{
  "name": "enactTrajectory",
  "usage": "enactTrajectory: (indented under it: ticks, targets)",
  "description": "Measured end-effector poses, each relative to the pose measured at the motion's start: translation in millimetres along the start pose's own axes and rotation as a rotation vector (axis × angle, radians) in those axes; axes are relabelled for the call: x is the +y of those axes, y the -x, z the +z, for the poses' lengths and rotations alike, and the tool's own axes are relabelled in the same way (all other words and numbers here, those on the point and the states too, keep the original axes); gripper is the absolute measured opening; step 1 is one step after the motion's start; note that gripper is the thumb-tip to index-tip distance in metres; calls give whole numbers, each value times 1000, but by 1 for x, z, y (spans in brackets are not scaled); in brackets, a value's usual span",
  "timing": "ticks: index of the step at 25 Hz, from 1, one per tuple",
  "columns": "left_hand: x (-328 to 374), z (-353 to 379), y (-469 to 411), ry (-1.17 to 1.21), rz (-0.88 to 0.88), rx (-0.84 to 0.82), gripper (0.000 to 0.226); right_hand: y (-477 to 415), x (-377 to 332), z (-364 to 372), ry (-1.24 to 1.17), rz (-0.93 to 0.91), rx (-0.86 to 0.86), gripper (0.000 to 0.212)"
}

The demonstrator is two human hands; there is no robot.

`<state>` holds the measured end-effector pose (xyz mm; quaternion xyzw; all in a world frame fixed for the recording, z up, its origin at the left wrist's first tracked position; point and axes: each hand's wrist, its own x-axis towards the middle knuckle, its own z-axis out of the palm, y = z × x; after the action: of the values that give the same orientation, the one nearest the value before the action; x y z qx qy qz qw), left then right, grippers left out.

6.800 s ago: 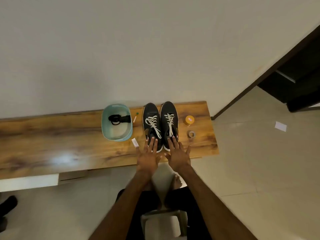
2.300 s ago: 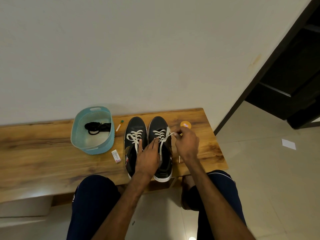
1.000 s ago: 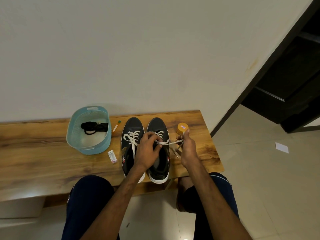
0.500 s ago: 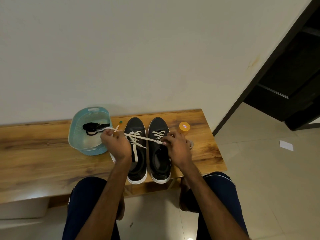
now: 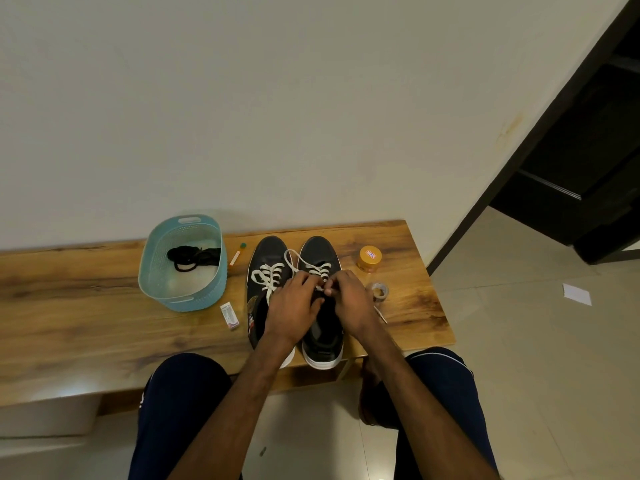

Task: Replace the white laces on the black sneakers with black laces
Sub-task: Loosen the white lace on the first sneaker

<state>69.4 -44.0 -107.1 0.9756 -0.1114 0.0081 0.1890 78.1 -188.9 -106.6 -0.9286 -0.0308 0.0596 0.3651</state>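
Your left hand (image 5: 293,311) and right hand (image 5: 350,303) meet over the right sneaker (image 5: 323,339), backs up, wrists angled in toward each other. Both hands' fingers are curled, fingertips almost touching above its tongue, each pinching the white lace (image 5: 320,289).

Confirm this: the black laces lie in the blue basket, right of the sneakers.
Wrong side. The head view shows the black laces lying in the blue basket, which sits left of the sneakers, not right.
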Motion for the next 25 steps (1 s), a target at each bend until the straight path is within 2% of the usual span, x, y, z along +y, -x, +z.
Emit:
enactTrajectory:
  ticks: [4, 8, 11, 13, 14, 18, 23, 25]
  targets:
    - [2, 3, 1, 148, -68, 37, 33, -3, 4, 1, -219, 71, 74, 15]
    - [1, 1, 1, 208, -79, 46, 31, -3, 6, -2, -321, 78, 60, 11]
    - [2, 0, -1, 224, -98, 32, 28, 1, 7, -7, -149, -28, 14, 8]
    - [3, -1, -1, 214, -108, 37, 21, 2, 7, -7, -4, -64, 51, 9]
    - [4, -1, -1, 210, -108, 43, 19, 3, 6, -7, -6, -66, 75, 10]
    - [4, 2, -2, 240, -113, 80, 12, 0, 4, -1, -214, -27, 71, 13]
    - [-4, 2, -11, 442, -255, 153, 15, -2, 4, 1, -459, 69, 97, 5]
    - [-3, 2, -8, 455, -174, 106, 15, -1, 5, 0, -472, 67, 63, 3]
